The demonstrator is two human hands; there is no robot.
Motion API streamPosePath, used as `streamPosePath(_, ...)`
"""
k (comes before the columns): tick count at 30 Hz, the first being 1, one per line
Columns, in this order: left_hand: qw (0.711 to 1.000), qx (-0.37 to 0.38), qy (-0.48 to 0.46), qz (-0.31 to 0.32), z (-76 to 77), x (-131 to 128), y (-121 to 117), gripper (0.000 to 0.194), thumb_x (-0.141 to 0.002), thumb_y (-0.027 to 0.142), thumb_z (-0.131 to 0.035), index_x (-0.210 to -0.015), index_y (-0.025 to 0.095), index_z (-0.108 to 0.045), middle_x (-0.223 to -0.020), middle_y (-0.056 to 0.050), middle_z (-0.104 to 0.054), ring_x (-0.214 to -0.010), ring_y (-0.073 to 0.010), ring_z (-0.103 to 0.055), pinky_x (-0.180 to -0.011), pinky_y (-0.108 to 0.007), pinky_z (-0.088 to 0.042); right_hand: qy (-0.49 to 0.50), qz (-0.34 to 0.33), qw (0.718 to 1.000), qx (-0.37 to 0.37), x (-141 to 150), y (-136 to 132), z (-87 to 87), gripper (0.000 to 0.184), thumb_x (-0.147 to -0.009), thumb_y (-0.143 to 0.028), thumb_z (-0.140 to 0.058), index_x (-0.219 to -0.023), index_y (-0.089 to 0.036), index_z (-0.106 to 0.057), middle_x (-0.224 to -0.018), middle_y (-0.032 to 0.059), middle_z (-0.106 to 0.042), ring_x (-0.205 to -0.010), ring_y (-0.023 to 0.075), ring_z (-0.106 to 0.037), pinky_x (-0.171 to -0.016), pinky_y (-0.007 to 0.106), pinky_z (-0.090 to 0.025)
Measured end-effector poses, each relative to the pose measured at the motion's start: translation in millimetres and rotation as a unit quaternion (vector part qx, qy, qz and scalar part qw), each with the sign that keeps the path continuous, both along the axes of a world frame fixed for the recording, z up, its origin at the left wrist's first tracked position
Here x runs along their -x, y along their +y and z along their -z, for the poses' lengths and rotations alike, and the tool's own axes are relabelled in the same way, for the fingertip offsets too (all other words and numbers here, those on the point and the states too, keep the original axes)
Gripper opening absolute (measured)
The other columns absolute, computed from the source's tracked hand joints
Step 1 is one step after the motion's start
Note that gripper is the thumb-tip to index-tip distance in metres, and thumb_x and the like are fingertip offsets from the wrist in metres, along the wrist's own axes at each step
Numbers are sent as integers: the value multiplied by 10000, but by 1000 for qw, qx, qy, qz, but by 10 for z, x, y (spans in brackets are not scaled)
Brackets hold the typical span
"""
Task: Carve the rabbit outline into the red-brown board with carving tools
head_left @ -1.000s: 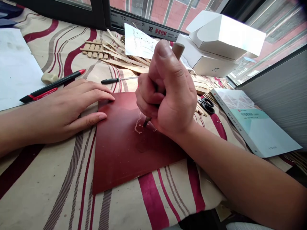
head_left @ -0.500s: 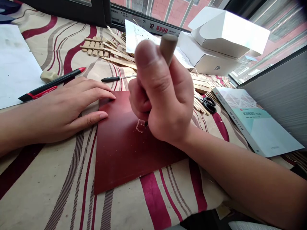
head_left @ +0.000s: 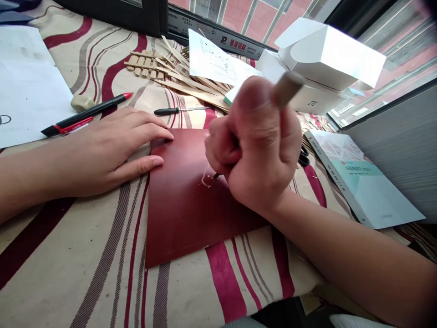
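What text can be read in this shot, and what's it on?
"ZTE": on the white box.
"P" logo with Chinese characters: on the strip along the window frame; the characters are too blurred to quote.
Chinese title and lines: on the book cover; too small to read.

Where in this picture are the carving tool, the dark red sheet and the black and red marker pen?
Carving tool (head_left: 287,88): head view, on the end of its handle above the fist.
Dark red sheet (head_left: 180,218): head view, on its bare surface below the scratched lines.
Black and red marker pen (head_left: 85,110): head view, on its black barrel.
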State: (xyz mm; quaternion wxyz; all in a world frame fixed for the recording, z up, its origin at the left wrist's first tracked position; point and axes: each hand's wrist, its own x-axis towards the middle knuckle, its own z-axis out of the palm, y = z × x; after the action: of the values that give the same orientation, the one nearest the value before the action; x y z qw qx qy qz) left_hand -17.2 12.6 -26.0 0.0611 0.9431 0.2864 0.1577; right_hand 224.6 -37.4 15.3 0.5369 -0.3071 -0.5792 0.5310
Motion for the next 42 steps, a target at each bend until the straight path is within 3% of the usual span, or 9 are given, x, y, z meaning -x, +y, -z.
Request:
streamPosePath(6, 1000, 2, -7, -7, -2, -6, -14, 440, -1110, 500, -404, -1421, 243, -579, -1465, -107, -602, -1364, -302, -557, -1209, -522, -406, 77, 85, 993, 1, -21, 85, 54, 653, -927, -659, -729, -647, -255, -299, -491, -82, -205, -368, 81, -253, -357, 286, -197)
streamPosePath(10, 1000, 1, -7, -5, 7, 13, 11, 444, -1090, 521, -424, -1424, 271, -576, -1450, -91, -610, -1359, -324, -559, -1201, -554, -414, 57, 75, 996, 4, -41, 46, -41, 693, -906, -617, -774, -586, -249, -282, -457, -95, -160, -346, 62, -181, -344, 278, -185)
streamPosePath(19, 1000, 4, -10, -8, 40, 14, 53, 501, -1066, 571, -413, -1418, 266, -599, -1407, -93, -629, -1312, -338, -570, -1176, -570, -414, 5, 207, 972, -113, 140, -174, 144, 590, -950, -716, -642, -655, -269, -396, -611, -15, -307, -506, 136, -387, -443, 329, -326)
streamPosePath(24, 1000, 8, -20, -8, 19, -19, 27, 521, -1081, 581, -381, -1378, 229, -624, -1333, -102, -635, -1248, -329, -569, -1208, -600, -371, -97, 94, 979, -156, 78, -269, 114, 283, -997, -299, -667, -721, -313, -607, -701, -2, -433, -627, 149, -514, -572, 314, -457)
streamPosePath(27, 1000, 10, -23, -1, 5, -36, -6, 509, -1100, 563, -359, -1375, 220, -616, -1314, -107, -628, -1228, -317, -557, -1179, -578, -395, -132, 75, 974, -170, 102, -276, 71, 310, -1008, -292, -652, -702, -316, -607, -703, -4, -501, -699, 166, -565, -693, 314, -530)
streamPosePath(30, 999, -1, -33, -7, 17, -39, -25, 536, -1110, 566, -325, -1363, 202, -625, -1303, -120, -636, -1227, -310, -559, -1108, -522, -451, -155, 67, 971, -167, 141, -237, 89, 324, -1020, -276, -630, -703, -302, -565, -623, -23, -499, -602, 165, -496, -668, 330, -505)
streamPosePath(33, 999, -3, -35, -12, 60, -28, -5, 513, -1098, 556, -364, -1351, 208, -643, -1326, -127, -651, -1253, -311, -571, -1117, -520, -462, -93, 50, 983, -153, 113, -110, 132, 338, -1014, -338, -654, -717, -274, -503, -567, -51, -436, -484, 128, -374, -516, 309, -400)
streamPosePath(37, 998, -7, -59, -20, 113, -1, 41, 445, -1042, 587, -442, -1339, 328, -648, -1380, -53, -667, -1263, -311, -612, -1117, -529, -508, 112, 55, 991, -52, -76, 139, 72, 520, -986, -550, -675, -700, -252, -360, -550, -91, -246, -408, 85, -198, -365, 249, -166)
streamPosePath(42, 1000, 4, -21, -10, 54, 22, 31, 361, -1068, 465, -472, -1389, 339, -582, -1456, -57, -627, -1341, -302, -592, -1158, -509, -497, 171, 45, 984, 13, -204, 276, 19, 565, -972, -561, -694, -679, -242, -333, -522, -107, -209, -391, 72, -161, -347, 222, -160)
